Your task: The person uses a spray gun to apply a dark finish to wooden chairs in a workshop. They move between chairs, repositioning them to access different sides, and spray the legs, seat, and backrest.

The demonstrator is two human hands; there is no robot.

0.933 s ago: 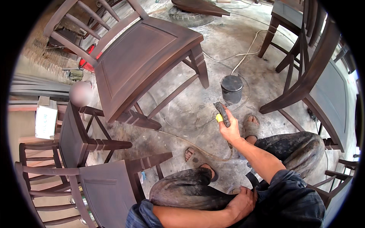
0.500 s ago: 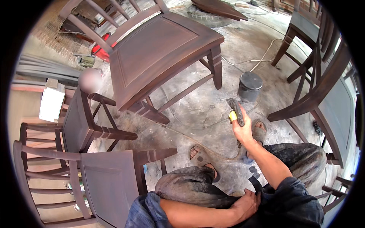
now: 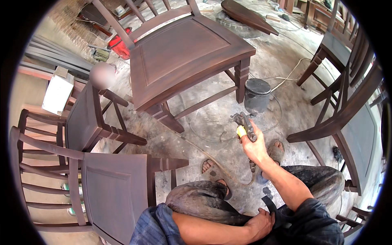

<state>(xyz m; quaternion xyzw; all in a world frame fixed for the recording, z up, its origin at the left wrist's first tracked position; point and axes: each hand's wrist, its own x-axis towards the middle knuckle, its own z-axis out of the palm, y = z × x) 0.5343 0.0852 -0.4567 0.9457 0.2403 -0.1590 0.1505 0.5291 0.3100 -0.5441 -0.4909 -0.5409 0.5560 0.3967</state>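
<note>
My right hand (image 3: 255, 149) is wrapped round a dark spray gun (image 3: 246, 123) with a yellow part on its side. A hose hangs from the bottom of its handle. The gun is above the floor, just on the near side of a dark round pot (image 3: 257, 100). My left hand (image 3: 261, 225) rests in my lap with bent fingers, beside a black strap (image 3: 269, 204); whether it grips anything is hidden. A dark brown wooden chair (image 3: 190, 53) stands ahead, its seat facing up, apart from both hands.
More dark chairs stand close on the left (image 3: 116, 192) and right (image 3: 359, 143). Thin hoses run over the stained concrete floor (image 3: 204, 141). Behind the large chair are a red container (image 3: 120, 44) and a brown panel (image 3: 247, 15) on a round base.
The view has shifted, so the large chair appears farther right. My right hand with the spray gun appears slightly left and lower. My left hand stays in my lap.
</note>
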